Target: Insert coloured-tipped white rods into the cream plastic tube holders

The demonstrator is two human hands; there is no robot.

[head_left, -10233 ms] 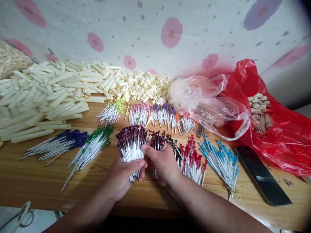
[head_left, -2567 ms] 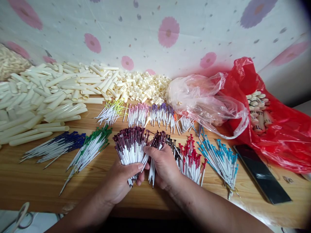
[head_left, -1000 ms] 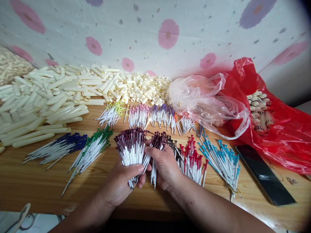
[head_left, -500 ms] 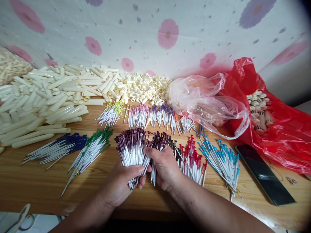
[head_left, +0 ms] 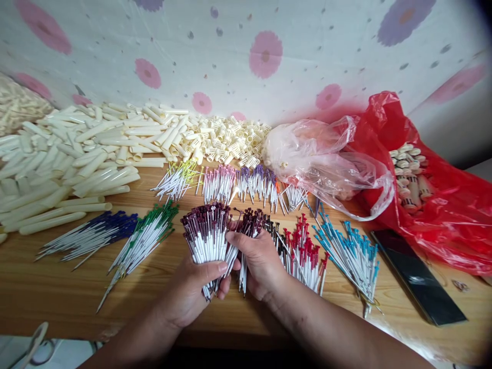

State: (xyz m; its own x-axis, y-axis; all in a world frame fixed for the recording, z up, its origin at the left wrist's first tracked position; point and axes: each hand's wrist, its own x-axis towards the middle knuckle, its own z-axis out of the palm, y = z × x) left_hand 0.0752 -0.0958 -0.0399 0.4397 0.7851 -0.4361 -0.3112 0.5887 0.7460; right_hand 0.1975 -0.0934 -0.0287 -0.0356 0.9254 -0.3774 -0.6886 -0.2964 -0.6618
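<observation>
My left hand (head_left: 186,292) is closed around a thick bundle of pen refills (head_left: 207,238) with white tubes and dark maroon ends pointing up. A smaller bunch of the same maroon refills (head_left: 251,223) is gripped by my right hand (head_left: 265,264), whose thumb lies across the near side. The two bunches meet between my hands, and most of my fingers are hidden behind them. To the right, close by my right wrist, lie red refills (head_left: 305,251), with black-ended refills (head_left: 274,230) partly covered by my hand. Green refills (head_left: 148,230) lie left of my left hand.
Dark blue refills (head_left: 103,230) and light blue refills (head_left: 349,253) flank the work. Yellow (head_left: 175,179), pink (head_left: 219,182) and purple refills (head_left: 257,182) lie behind. Cream pen barrels (head_left: 88,143) pile up back left. A clear bag (head_left: 319,159), red bag (head_left: 434,220) and black phone (head_left: 418,277) sit right.
Both hands stay nearly in place with their bunches. A fingertip of my right hand now shows between the two bunches near the maroon ends.
</observation>
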